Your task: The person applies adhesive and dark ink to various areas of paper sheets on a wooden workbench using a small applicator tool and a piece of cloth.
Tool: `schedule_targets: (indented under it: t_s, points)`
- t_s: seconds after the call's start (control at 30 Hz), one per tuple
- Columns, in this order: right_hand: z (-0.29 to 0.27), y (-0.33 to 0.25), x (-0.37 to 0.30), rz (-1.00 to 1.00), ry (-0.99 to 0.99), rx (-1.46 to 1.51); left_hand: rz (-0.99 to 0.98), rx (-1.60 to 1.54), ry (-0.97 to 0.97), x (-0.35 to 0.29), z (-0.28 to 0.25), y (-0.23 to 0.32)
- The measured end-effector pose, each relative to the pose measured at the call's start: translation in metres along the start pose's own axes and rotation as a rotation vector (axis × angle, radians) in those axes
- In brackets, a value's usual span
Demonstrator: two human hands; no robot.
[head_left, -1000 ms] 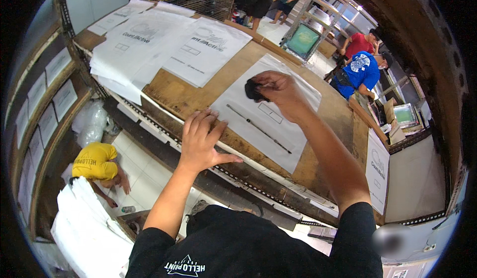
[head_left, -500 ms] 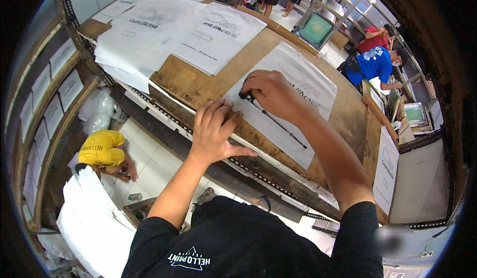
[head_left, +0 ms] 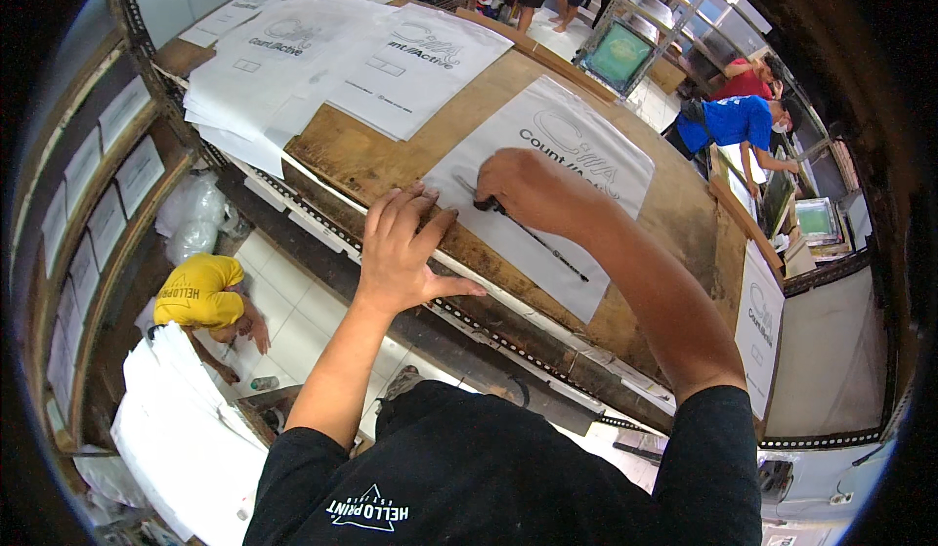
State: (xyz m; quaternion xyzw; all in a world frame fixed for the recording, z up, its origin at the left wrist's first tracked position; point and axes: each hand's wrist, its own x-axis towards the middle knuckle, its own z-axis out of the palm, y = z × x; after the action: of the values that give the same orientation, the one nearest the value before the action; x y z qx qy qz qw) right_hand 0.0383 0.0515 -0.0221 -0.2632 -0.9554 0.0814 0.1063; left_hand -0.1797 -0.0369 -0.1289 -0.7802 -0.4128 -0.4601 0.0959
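A white sheet printed with outlined lettering point(head_left: 552, 146) lies on the brown, stained tabletop point(head_left: 674, 253). My right hand point(head_left: 528, 187) is closed over the sheet's left part, gripping a small dark thing whose kind I cannot make out. A short grey shape point(head_left: 465, 187) shows beside its fingers. From under that hand a thin black line or rod point(head_left: 547, 240) runs toward the sheet's near right corner; I cannot tell whether it is printed or lying loose. At the table's near edge, my left hand point(head_left: 399, 253) is open, fingers stretched and thumb apart, beside the sheet's near left corner.
Stacked printed sheets point(head_left: 264, 67) and another sheet point(head_left: 415, 67) cover the table's left part. One more sheet point(head_left: 757, 326) lies at its right end. A person in yellow point(head_left: 200, 292) crouches at lower left; another in blue point(head_left: 733, 124) works at right. Frames point(head_left: 618, 56) stand behind.
My right hand has shifted slightly down the sheet relative to the print, uncovering more lettering. A grey shape now shows by its fingers. My left hand stays spread at the table edge.
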Motion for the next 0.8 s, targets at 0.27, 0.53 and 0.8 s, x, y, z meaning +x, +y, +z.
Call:
schedule_targets:
  t_s: [0.27,0.53,0.8]
  points:
    - [-0.022,-0.019,-0.074,-0.034,-0.102,-0.010,-0.032,0.022,-0.030,-0.002,-0.006,0.005]
    - [-0.024,-0.025,-0.142,-0.002,-0.119,-0.008,-0.010,0.096,-0.062,-0.002,-0.005,0.006]
    - [-0.042,-0.017,-0.135,0.186,-0.184,0.166,0.018,0.073,-0.020,-0.002,0.003,0.004]
